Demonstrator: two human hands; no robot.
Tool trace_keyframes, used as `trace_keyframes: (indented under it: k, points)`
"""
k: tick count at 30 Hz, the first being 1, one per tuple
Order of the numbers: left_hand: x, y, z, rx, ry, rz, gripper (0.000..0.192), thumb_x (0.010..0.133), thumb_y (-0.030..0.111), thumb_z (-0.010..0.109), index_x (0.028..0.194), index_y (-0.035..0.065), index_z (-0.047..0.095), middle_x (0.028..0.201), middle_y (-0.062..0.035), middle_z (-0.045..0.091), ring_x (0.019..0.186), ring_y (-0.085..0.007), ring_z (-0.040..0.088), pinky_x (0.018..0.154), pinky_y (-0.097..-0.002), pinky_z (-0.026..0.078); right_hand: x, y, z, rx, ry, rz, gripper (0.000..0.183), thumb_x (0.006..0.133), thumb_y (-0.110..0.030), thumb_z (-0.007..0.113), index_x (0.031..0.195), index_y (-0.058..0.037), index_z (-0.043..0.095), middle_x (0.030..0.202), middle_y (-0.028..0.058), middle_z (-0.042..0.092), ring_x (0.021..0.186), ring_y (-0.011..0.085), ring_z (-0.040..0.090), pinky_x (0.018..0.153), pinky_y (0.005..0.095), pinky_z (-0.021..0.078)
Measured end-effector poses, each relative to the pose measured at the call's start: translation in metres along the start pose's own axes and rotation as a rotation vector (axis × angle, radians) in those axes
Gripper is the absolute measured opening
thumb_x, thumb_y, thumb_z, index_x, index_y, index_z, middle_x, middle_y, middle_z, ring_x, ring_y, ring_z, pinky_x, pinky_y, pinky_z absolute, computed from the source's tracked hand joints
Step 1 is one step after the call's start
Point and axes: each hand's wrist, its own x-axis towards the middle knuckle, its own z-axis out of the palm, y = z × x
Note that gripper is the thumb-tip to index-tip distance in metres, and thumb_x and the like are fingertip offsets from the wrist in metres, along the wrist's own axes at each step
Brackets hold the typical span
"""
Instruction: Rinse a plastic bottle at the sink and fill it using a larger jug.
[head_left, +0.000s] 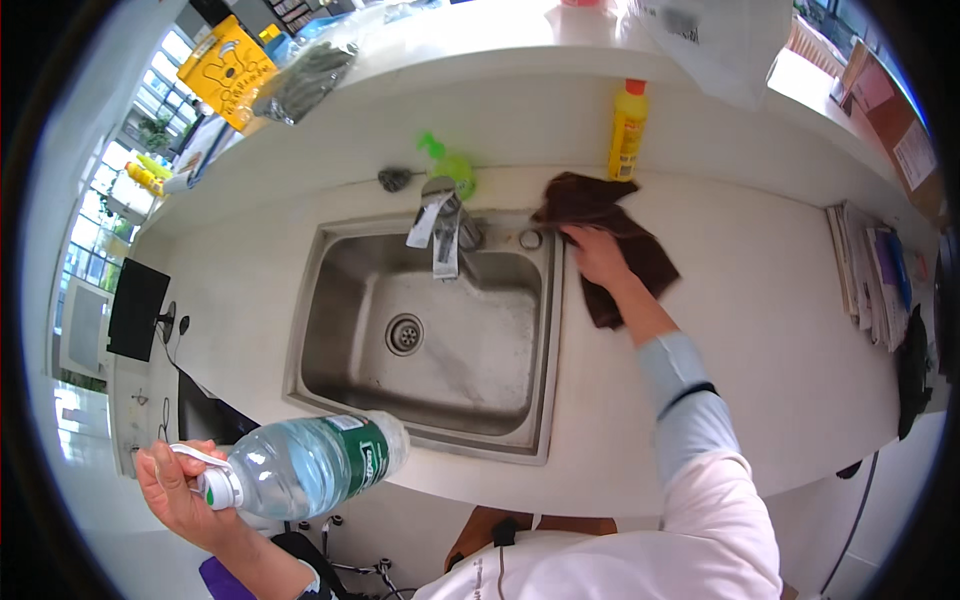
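My left hand (180, 487) grips the white handle at the neck of a large clear plastic bottle (277, 469). The bottle is tilted on its side, in front of the sink's near left corner, with a green label and some liquid inside. On the counter right of the sink, my right hand (598, 255) has its fingers on a dark brown cloth (637, 247); part of the cloth lies crumpled beyond the hand. The fingertips are partly hidden in the cloth. Between the hands is a stainless steel sink (465, 330) with a drain in its base.
A chrome faucet (450, 225) with paper tags stands at the sink's back edge. Behind it are a green pump bottle (454, 172) and a dark scouring pad (394, 179). A yellow bottle (628, 131) stands beyond the cloth. Papers (862, 277) lie right; a monitor (139, 309) stands left.
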Motion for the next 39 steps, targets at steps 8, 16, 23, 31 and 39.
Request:
trace_keyframes:
  k: [8, 16, 23, 31, 39]
  points:
    - [-0.002, 0.044, -0.027, 0.000, 0.088, 0.042, 0.023, 0.084, 0.013, 0.050, 0.065, 0.0062, 0.038, 0.054, -0.0061, 0.043, 0.047, -0.0149, 0.048, 0.051, -0.0268, 0.045, 0.039, -0.028, 0.023, -0.337, 0.006, 0.249, 0.035, 0.076, -0.012, 0.048, 0.109, -0.0217, 0.056, 0.116, 0.0071, 0.050, 0.121, 0.0328, 0.029, 0.092, 0.0580, 0.0264]
    - [-0.019, 0.075, -0.011, -0.217, -0.121, 0.093, 0.023, 0.085, 0.014, 0.054, 0.069, 0.0071, 0.038, 0.055, -0.0043, 0.045, 0.052, -0.0159, 0.053, 0.048, -0.0272, 0.049, -0.035, -0.056, -0.069, 0.194, -0.062, -0.010, 0.023, 0.079, -0.014, 0.053, 0.099, -0.0048, 0.060, 0.098, 0.0137, 0.060, 0.090, 0.0268, 0.058, 0.074, 0.0323, 0.0457]
    - [-0.039, 0.134, 0.053, -0.514, -0.399, 0.451, 0.028, 0.079, 0.011, 0.059, 0.062, 0.0082, 0.038, 0.049, -0.0007, 0.043, 0.049, -0.0130, 0.043, 0.057, -0.0302, 0.039, -0.291, -0.030, -0.127, 0.407, -0.043, 0.480, 0.022, 0.082, -0.021, 0.053, 0.099, -0.0081, 0.060, 0.088, 0.0107, 0.063, 0.074, 0.0212, 0.058, 0.069, 0.0303, 0.0468]
    - [-0.116, 0.214, 0.135, -1.079, -1.065, 0.243, 0.039, 0.072, 0.018, 0.070, 0.057, 0.0096, 0.035, 0.047, 0.0008, 0.041, 0.047, -0.0114, 0.035, 0.049, -0.0242, 0.027, -0.550, -0.141, -0.163, 0.312, 0.293, 1.119, 0.027, 0.082, -0.022, 0.050, 0.101, -0.0047, 0.059, 0.092, 0.0151, 0.062, 0.085, 0.0284, 0.059, 0.076, 0.0344, 0.0465]
    - [-0.264, 0.316, 0.161, -1.217, -1.719, 0.012, 0.037, 0.075, 0.008, 0.066, 0.055, 0.0058, 0.035, 0.049, -0.0012, 0.042, 0.048, -0.0087, 0.038, 0.046, -0.0209, 0.032, -0.799, -0.247, -0.071, 0.182, 0.354, 1.700, 0.028, 0.078, -0.023, 0.053, 0.097, -0.0050, 0.061, 0.091, 0.0132, 0.063, 0.082, 0.0248, 0.060, 0.073, 0.0342, 0.0470]
